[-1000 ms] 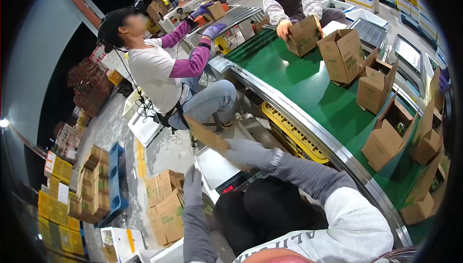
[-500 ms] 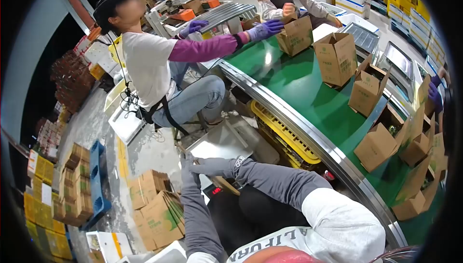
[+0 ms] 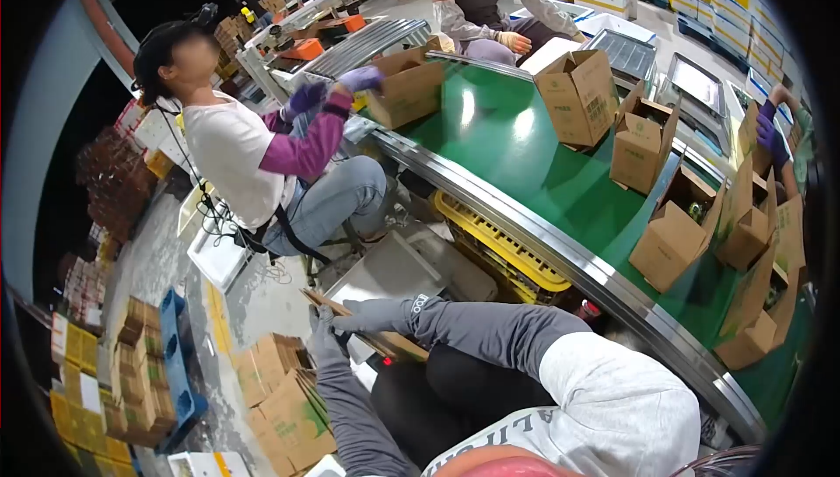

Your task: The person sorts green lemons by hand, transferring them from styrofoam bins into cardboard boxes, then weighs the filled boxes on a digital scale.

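A flattened cardboard box, seen nearly edge-on, is between my two gloved hands above my lap. My left hand, in a grey glove, grips its near left side. On the other side, my right hand holds it with the fingers pointing left; the cardboard hides part of the fingers. Beyond my hands lies a grey tray-like surface. To the left on the floor lean more flattened cardboard boxes. A small red light shows just below the cardboard.
A green conveyor belt with a metal edge runs along my right, carrying several open cartons. Yellow crates sit beneath it. A seated co-worker touches a carton at the far end. A blue pallet stands left.
The co-worker's carton has moved left along the belt, toward the rollers. The flattened box in my hands is tilted and more of it shows. My view has shifted slightly.
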Tool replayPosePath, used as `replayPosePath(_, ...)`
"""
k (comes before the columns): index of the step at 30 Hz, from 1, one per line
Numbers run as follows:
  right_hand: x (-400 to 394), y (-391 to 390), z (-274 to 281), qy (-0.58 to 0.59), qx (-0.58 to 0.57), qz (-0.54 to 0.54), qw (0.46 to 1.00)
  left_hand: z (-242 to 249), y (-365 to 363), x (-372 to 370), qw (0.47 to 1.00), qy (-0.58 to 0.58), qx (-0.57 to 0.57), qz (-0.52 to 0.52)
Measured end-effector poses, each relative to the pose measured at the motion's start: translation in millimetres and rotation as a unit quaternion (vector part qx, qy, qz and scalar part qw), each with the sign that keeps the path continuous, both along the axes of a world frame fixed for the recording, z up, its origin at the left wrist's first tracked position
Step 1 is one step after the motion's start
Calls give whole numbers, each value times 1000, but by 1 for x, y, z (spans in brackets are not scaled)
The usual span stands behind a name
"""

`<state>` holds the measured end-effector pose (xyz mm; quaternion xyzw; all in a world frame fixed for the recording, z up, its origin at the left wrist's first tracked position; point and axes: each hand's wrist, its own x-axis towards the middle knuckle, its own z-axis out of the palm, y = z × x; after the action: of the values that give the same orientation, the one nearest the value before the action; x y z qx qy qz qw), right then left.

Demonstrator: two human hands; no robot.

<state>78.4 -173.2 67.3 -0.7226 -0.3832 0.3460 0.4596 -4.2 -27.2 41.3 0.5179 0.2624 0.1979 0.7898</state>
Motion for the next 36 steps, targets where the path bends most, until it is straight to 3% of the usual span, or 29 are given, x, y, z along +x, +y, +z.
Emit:
replayPosePath(1, 1, -2, 5, 3, -7, 0, 1000, 9, -5, -2, 999, 32, 11, 23)
replayPosePath(4, 22, 10, -36, -69, 19, -56, 996, -34, 42, -3, 999, -25, 14, -34)
replayPosePath(5, 30, 7, -32, -115, -6, -28, 993, -30, 46, -5, 999, -18, 29, -23)
replayPosePath(8, 12, -1, -25, 54, 40, -40, 997, -21, 55, 5, 995, 72, 60, -30)
replayPosePath(9, 4, 3, -18, 20, 12, -65, 998, 22, 17, 5, 997, 74, 13, -20)
replayPosePath(12, -10, -10, 21, 80, 40, -16, 996, 9, 30, 21, 989, 38, -58, -132)
replayPosePath(13, -4, 14, -17, 85, 101, 2, 991, 4, 31, 24, 992, 18, -26, -122)
replayPosePath(20, -1, -4, -1, 78, 110, -33, 990, 8, 25, 15, 992, 53, -53, -98)
replayPosePath(24, 3, 0, -3, 81, 68, -39, 994, -6, 51, 7, 992, 66, 13, -105)
replayPosePath(26, 0, -4, 8, 82, 79, -43, 993, -6, 55, 17, 952, 85, 270, -112)
replayPosePath(27, -4, -11, 25, 25, 43, -61, 997, -4, 56, 23, 911, 100, 390, -93)
replayPosePath(30, -2, 2, 12, -29, 87, -69, 993, -9, 63, 43, 861, 169, 466, -115)
replayPosePath(32, -3, -7, 16, -44, 68, -65, 995, -7, 67, 53, 923, 222, 293, -118)
replayPosePath(33, -3, -12, 18, -48, 56, -65, 995, 27, 36, 51, 921, 248, 289, -88)
replayPosePath(36, -5, -35, 34, -53, 56, -67, 995, 51, 30, 51, 854, 318, 383, -149)
